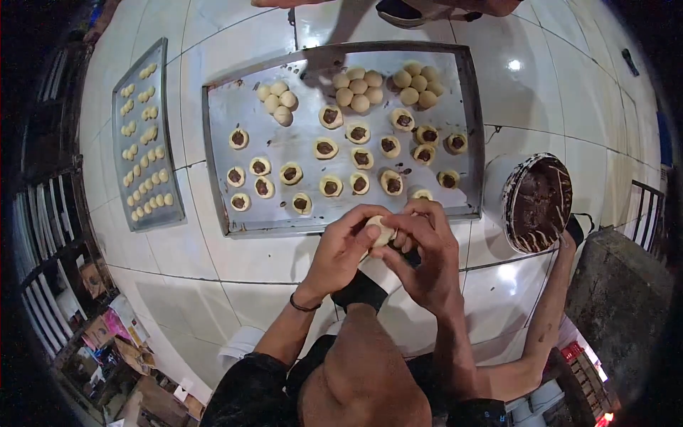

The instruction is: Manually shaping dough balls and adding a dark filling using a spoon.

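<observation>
My left hand (pixel 343 250) cradles a pale dough ball (pixel 382 232) between thumb and fingers, just past the near edge of a large metal tray (pixel 219 114). From the other side, my right hand (pixel 429 257) presses its fingertips and thumb on the same dough ball, its fingers curled. Whether filling is inside the ball is hidden. On the tray lie many flattened dough rounds (pixel 290 173), each topped with dark brown filling. Plain dough balls (pixel 358 90) sit in three clusters along the far side. One round lies partly behind my right fingers.
A bucket (pixel 496 191) of dark brown filling stands right of the tray, with another person's forearm (pixel 549 306) reaching beside it. Small dough pieces in rows fill a narrower tray (pixel 160 213) at left. Another person's foot (pixel 398 11) shows beyond the large tray, on white floor tiles (pixel 249 313).
</observation>
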Demonstrator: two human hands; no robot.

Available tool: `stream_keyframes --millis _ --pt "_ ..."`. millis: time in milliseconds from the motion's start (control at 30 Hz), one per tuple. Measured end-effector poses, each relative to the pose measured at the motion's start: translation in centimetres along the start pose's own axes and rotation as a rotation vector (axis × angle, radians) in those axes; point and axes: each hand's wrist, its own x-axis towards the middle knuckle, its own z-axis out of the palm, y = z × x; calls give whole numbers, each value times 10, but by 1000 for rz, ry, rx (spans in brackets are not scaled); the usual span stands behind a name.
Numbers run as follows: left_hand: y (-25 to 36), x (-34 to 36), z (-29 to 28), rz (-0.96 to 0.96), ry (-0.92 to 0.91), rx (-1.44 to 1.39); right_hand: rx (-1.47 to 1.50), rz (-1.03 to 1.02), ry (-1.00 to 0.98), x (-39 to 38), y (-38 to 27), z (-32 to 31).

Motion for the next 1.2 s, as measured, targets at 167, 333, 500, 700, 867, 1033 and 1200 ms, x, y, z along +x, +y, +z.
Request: stream_keyframes --millis 167,333,500,700,867,1033,1200 --pt "0 -2 0 -73 -16 -147 38 -7 -8 -4 9 5" --pt "-8 -7 -6 -128 -39 -226 56 54 1 -8 11 13" --pt "-18 -11 4 -154 10 -261 -67 -29 3 -9 20 14" --pt "-28 -15 0 -171 66 -277 7 181 34 -16 13 20" --pt "-39 -15 -14 -264 -3 -461 -80 42 -21 -12 24 17" --pt "-37 -4 -9 -40 45 -309 -103 57 46 2 54 19" --pt "-38 10 -48 211 143 385 247 321 11 26 60 33"
